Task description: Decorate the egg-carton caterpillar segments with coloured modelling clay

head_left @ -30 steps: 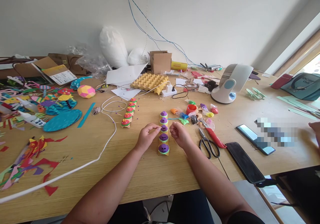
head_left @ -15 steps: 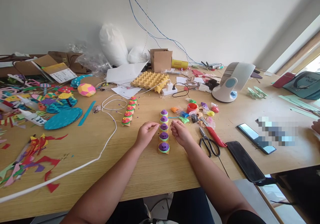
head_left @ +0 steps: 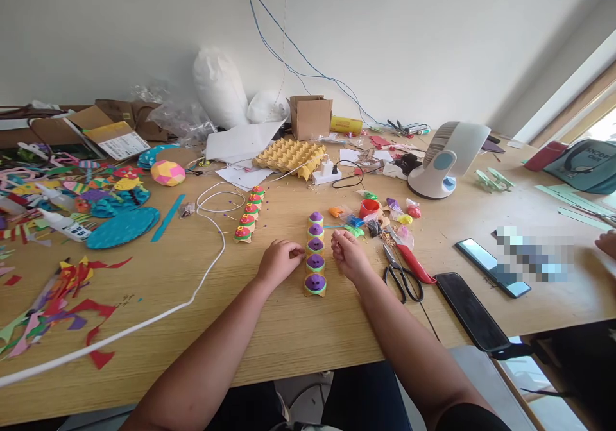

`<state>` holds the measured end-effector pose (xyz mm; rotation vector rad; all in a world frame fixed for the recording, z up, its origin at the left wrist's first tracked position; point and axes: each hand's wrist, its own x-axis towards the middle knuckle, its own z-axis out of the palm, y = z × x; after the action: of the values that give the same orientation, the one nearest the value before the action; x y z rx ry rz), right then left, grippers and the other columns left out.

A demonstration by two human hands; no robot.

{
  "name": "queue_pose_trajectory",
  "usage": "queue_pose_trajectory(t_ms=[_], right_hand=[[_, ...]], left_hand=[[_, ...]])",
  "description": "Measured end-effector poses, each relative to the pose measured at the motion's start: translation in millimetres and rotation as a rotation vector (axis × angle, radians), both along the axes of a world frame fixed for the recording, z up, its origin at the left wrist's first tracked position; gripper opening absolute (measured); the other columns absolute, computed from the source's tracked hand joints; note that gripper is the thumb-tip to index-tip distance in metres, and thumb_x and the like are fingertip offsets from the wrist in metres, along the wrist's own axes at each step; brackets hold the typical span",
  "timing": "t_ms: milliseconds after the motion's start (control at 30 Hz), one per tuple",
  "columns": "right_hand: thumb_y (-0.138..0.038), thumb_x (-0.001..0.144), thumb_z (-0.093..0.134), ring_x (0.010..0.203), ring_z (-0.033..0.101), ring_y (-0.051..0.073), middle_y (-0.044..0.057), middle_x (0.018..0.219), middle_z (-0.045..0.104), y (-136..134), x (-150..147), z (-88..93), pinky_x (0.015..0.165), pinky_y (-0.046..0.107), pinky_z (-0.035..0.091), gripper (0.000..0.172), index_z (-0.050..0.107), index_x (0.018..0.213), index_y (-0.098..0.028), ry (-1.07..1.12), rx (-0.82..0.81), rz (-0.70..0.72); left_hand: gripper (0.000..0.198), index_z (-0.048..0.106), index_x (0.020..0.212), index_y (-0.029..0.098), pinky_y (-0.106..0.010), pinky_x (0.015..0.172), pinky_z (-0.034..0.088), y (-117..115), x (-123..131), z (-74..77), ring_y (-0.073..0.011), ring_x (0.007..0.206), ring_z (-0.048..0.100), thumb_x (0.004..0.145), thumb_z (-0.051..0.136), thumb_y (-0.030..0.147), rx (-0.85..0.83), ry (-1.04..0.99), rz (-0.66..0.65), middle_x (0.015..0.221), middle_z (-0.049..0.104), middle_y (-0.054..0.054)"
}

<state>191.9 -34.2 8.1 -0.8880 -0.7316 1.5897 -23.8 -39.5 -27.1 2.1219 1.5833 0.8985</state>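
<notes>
A strip of egg carton cups (head_left: 315, 263) stands in front of me, running away from me. Purple clay domes cover the cups, with a green rim and dark face dots on the nearer ones. My left hand (head_left: 280, 262) is closed beside its left side, fingertips curled close to the middle cups; whether they touch is unclear. On the other side, my right hand (head_left: 350, 254) holds its fingers pinched together, a little apart from the strip. Anything in either pinch is too small to make out. A similar strip with red domes (head_left: 249, 211) stands farther left.
Black-handled scissors (head_left: 402, 277), a red-handled cutter (head_left: 416, 264) and bags of coloured clay (head_left: 355, 220) lie right. Phones (head_left: 474, 312) rest nearer the edge. A white cable (head_left: 192, 299) crosses the left side. Behind are an egg tray (head_left: 289, 155) and a fan (head_left: 445, 161). Another person's hand (head_left: 606, 244) shows far right.
My left hand has moved slightly down and left, its fingertips lower along the purple strip. My right hand stays nearly in place, still pinched.
</notes>
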Motion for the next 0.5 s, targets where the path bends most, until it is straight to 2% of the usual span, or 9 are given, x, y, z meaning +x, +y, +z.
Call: queue_pose_trajectory(t_ms=[500], right_hand=[[-0.047,0.060,0.089,0.047,0.032,0.004,-0.007,0.059,0.049,-0.8,0.1,0.7,0.043,0.019,0.017,0.046,0.055,0.075,-0.020,-0.018,-0.008,-0.008]], left_hand=[[0.004,0.077,0.079,0.027,-0.034,0.079,0.046,-3.6,5.7,1.6,-0.0238,0.085,0.063,0.078,0.075,0.029,0.003,0.011,0.021,0.080,0.074,-0.004]])
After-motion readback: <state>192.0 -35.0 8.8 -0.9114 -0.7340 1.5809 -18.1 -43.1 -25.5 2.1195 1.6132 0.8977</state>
